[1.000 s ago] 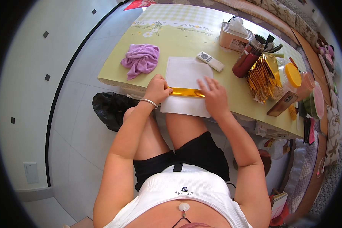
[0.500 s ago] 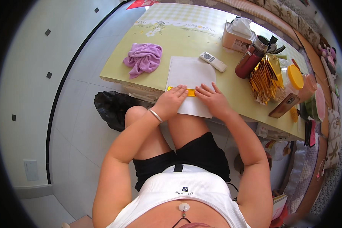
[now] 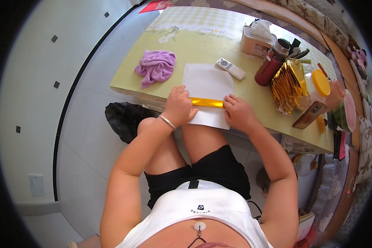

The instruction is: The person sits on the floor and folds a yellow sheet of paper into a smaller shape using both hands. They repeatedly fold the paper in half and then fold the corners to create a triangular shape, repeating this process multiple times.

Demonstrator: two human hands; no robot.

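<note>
A narrow, shiny gold foil strip (image 3: 206, 102) lies crosswise over a white sheet of paper (image 3: 208, 78), which reaches past the table's near edge. My left hand (image 3: 178, 106), a silver bangle at its wrist, has its fingers curled over the strip's left end. Its thumb points inward below the strip. At the other end, my right hand (image 3: 239, 112) grips the strip with bent fingertips. Between the hands the strip's middle shows, long and flat. Parts of both ends are hidden under my fingers.
Right of the paper are a white remote (image 3: 230, 68), a dark red flask (image 3: 273, 62), a stack of folded gold foil pieces (image 3: 288, 84), a yellow-lidded jar (image 3: 320, 82) and a phone (image 3: 309, 115). A purple cloth (image 3: 156, 67) lies left; a black bag (image 3: 122, 122) is below.
My hands have moved apart along the gold foil strip, left hand to the left and right hand slightly right. More of the strip's middle now shows, and my fingers have bent.
</note>
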